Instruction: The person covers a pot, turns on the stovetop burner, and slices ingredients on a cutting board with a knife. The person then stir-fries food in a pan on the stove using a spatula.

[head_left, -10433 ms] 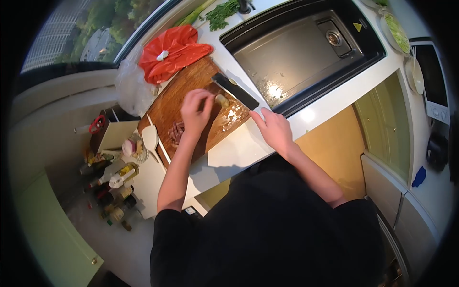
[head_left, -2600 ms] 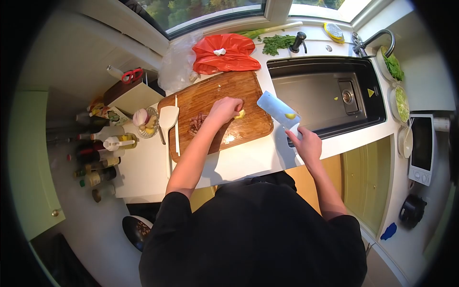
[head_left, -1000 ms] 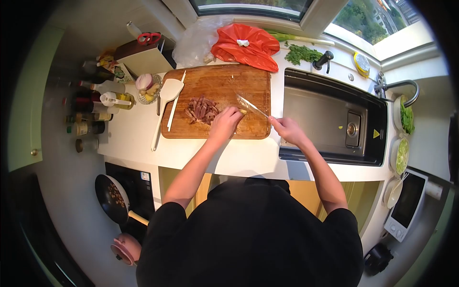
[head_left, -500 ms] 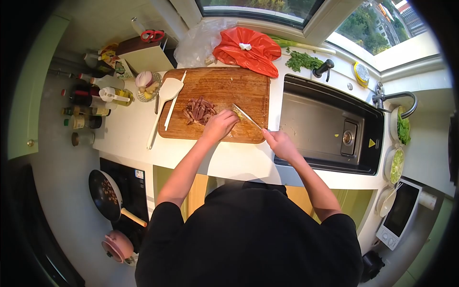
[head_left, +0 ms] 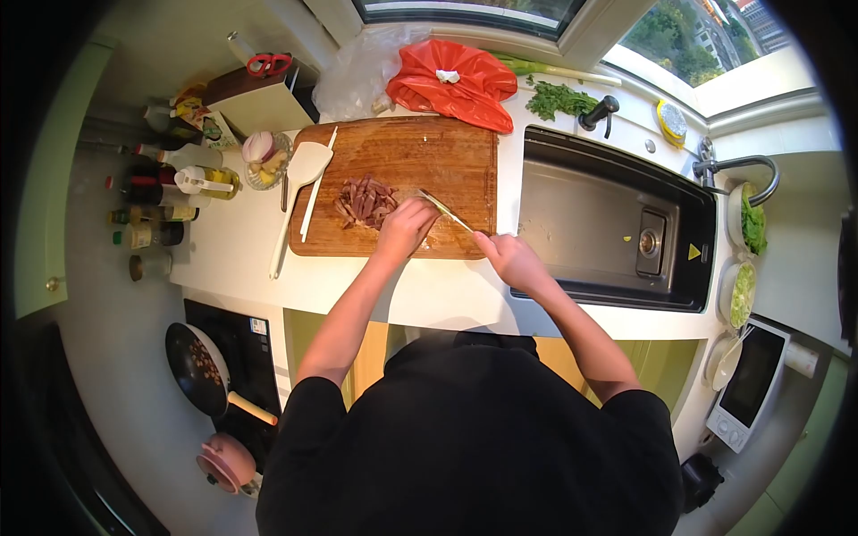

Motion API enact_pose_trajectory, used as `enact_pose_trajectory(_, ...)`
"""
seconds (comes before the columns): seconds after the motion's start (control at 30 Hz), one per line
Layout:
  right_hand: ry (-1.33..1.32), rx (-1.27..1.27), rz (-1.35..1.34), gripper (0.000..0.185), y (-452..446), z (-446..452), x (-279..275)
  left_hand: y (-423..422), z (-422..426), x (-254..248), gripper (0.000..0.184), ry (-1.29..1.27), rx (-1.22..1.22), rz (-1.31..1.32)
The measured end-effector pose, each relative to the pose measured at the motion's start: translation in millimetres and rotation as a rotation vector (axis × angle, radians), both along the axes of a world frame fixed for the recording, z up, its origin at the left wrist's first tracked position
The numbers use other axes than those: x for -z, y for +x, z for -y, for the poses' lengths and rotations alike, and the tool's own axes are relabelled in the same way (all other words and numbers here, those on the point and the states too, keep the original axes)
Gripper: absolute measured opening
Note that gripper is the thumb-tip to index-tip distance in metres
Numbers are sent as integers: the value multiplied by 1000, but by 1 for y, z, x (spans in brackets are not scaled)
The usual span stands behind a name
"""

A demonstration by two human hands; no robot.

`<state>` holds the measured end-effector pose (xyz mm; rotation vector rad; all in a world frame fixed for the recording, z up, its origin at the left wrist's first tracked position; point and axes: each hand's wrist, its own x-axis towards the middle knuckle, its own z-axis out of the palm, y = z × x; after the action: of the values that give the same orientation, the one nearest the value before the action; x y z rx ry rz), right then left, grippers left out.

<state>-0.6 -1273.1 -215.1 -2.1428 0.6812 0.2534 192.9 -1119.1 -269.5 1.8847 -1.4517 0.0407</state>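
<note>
Right hand (head_left: 517, 261) gripping knife (head_left: 448, 212), blade angled over cutting board (head_left: 420, 147). Left hand (head_left: 407, 228) fingers curled beside blade; can't tell if holding anything, small and blurred. Meat strips (head_left: 365, 204) on board, beside left hand.

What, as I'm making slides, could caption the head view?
Knife in right hand, left hand beside it, meat strips on board.

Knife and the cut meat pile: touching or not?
Apart. The head view shows bare cutting board between the tip of the knife and the meat pile; lower down, the left hand sits between them.
</note>
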Motion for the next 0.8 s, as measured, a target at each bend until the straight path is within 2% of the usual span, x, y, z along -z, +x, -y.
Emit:
enact_pose_trajectory(0.1, -105, -6, -7, 65, 9, -9, 8, 4, 0, 5, 9, 8, -3, 5)
enact_pose_trajectory(0.3, 60, 94, -52, 65, 13, -3, 9, 4, -3, -3, 11, 49, 14, 45)
enact_pose_trajectory(0.4, 494, 335, -299, 68, 14, 2, 12, 2, -3, -3, 10, 23, -4, 45)
enact_pose_trajectory(0.5, 536, 476, -260, 68, 13, -8, 10, 3, -3, 3, 10, 6, -9, 22)
enact_pose_trajectory(0.6, 45, 106, -66, 65, 8, -9, -2, 1, -8, 5, 10, 12, -34, 1)
enact_pose_trajectory(0.8, -91, -35, 2, 60, 2, -11, -4, 2, -4, 0, 10, -6, -44, 35)
